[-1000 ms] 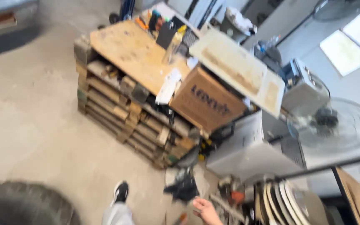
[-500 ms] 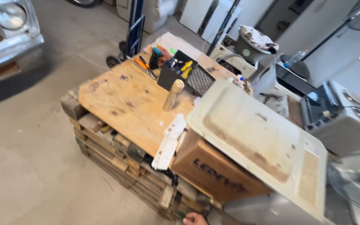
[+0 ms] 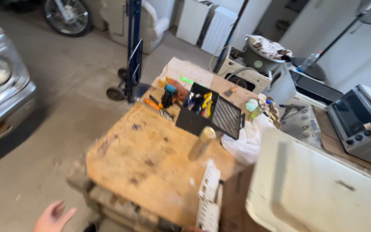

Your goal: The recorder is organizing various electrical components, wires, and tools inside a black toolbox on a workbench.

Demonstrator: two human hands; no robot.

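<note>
My left hand [image 3: 52, 217] hangs at the bottom left with its fingers apart and nothing in it, just off the near corner of a stained plywood board [image 3: 151, 163] laid on stacked pallets. A sliver of my right hand [image 3: 192, 229] shows at the bottom edge, next to a white plastic strip [image 3: 209, 195] on the board's near side; its fingers are hidden. A gold cylinder-shaped can [image 3: 201, 143] stands on the board. Behind it sits a black tray of hand tools [image 3: 209, 112].
A large white panel [image 3: 318, 189] lies at the right, with a white cloth [image 3: 245, 141] beside it. A grey countertop oven [image 3: 361, 122] is far right. A blue hand truck [image 3: 132, 56] stands beyond the board, and a car's chrome front [image 3: 1, 94] is at the left.
The view has swung up and closer to the board. My left hand has come into view at the bottom left. The shoe and tyre seen earlier are out of frame.
</note>
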